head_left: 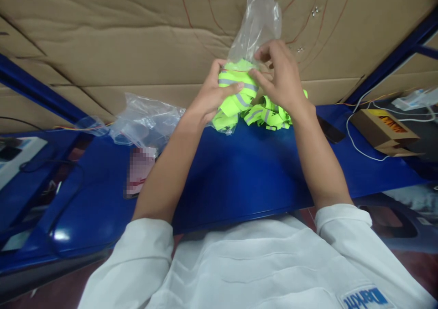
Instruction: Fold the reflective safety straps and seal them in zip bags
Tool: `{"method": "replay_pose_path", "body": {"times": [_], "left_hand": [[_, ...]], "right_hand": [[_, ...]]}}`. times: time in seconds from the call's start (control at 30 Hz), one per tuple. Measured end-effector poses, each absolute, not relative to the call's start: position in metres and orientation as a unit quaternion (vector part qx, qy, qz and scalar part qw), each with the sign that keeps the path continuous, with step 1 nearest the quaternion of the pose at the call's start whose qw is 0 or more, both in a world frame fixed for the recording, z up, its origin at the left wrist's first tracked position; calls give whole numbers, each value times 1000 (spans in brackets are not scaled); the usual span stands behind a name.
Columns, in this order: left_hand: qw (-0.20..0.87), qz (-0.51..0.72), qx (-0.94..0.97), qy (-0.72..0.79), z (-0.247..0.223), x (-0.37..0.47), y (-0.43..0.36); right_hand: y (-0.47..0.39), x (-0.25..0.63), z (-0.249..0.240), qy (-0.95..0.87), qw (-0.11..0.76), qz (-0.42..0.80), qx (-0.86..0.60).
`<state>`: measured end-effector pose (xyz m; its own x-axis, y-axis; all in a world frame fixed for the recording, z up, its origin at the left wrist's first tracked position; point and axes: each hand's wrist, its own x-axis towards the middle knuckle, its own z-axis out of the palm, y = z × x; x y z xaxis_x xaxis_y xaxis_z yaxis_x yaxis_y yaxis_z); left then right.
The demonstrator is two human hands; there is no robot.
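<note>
My left hand (219, 90) is closed round a bundle of neon-yellow reflective straps (237, 83) with grey stripes, its thumb lying across the front. A clear plastic bag (258, 14) covers the bundle, and its loose upper part stands up above it. Across the bag's neck runs a thin red rubber band (243, 70), stretched toward my right hand (282, 74). The right fingers are curled at the band's end, with the thumb beside the bundle; their exact hold is partly hidden. More yellow straps (268, 113) lie in a loose heap below the right hand.
Empty clear bags (147, 119) lie left on the blue table (239, 176), by a pink item (140, 170), partly blurred. A dark phone-like object (330, 128), a cardboard box (385, 131) and white cables are right. Cardboard (137, 49) stands behind, between blue posts.
</note>
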<state>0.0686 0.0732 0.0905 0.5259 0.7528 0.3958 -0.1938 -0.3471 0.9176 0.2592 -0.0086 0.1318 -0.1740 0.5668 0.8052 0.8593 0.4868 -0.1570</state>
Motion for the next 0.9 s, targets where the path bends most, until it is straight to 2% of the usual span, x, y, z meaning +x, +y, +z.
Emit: {"method": "replay_pose_path", "body": {"times": [0.23,0.43,0.6,0.8,0.9], "left_hand": [[520,513,662,168,93,75,75],[494,562,647,146,88,76,86],[513,533,645,194,83,76,93],[525,563,619,156,88,70,103],[517,551,632,171,91,71,99]], "right_hand": [[10,272,116,-693,505,-100,-505],[13,258,109,-713,483,-104,-499],[5,249,111,-735,481,-77,-472],[22,235,103,-715,562,105,-402],[39,227,94,-702,600,141,-356]]}}
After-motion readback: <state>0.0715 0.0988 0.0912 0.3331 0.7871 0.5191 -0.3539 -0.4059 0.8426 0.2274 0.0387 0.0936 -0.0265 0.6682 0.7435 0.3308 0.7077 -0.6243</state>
